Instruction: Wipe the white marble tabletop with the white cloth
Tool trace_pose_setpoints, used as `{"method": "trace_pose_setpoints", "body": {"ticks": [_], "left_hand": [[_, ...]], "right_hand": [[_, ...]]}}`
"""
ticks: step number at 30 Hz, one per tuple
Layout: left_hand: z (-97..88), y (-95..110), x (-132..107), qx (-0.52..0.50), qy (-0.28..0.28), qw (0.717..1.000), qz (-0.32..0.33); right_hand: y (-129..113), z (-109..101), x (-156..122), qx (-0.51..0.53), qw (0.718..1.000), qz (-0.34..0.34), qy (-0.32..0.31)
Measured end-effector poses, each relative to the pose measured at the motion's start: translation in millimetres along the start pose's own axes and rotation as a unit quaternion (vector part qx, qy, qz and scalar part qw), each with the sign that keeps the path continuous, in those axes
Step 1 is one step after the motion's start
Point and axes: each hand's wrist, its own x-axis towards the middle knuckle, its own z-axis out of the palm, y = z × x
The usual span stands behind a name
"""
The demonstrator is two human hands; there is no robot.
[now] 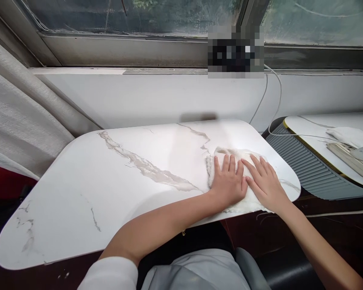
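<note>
A white fluffy cloth (230,155) lies at the right end of a white marble-patterned table (133,177). My left hand (228,181) rests flat on the cloth, fingers stretched out and slightly apart. Beside it, my right hand (264,181) also lies flat on the cloth, fingers extended and pointing up-left. Thumbs of both hands nearly touch. The hands cover most of the cloth's middle; its far edge and near edge show around them.
A grey curtain (21,117) hangs at the left. Behind the table runs a white wall under a window sill (124,52). To the right stands a second table (329,133) with a white cloth and a power strip (351,157); white cables (275,104) hang down.
</note>
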Motion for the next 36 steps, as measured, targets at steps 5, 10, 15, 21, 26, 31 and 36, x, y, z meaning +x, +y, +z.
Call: {"method": "trace_pose_setpoints", "body": {"ticks": [5,10,15,21,26,31,36], "left_hand": [[1.2,-6,5,-0.006,0.006,1.000,-0.011],[4.0,-25,26,-0.011,0.012,0.999,-0.039],[5.3,-58,63,-0.019,0.011,0.997,-0.072],[6.4,-101,107,-0.023,0.009,0.995,-0.094],[7.0,-126,130,-0.017,0.024,0.993,-0.113],[6.0,-145,142,-0.015,0.047,0.991,-0.124],[4.8,-157,149,-0.016,0.071,0.988,-0.139]], "right_hand": [[1,2,13,-0.011,1.000,-0.007,0.002],[6,11,48,-0.017,0.999,-0.026,-0.012],[14,25,102,-0.015,0.999,-0.031,-0.017],[15,42,164,-0.012,1.000,-0.026,-0.012],[12,47,200,-0.053,0.997,-0.040,-0.028],[7,51,227,-0.053,0.997,-0.060,-0.016],[2,56,250,-0.021,0.999,-0.048,-0.010]]}}
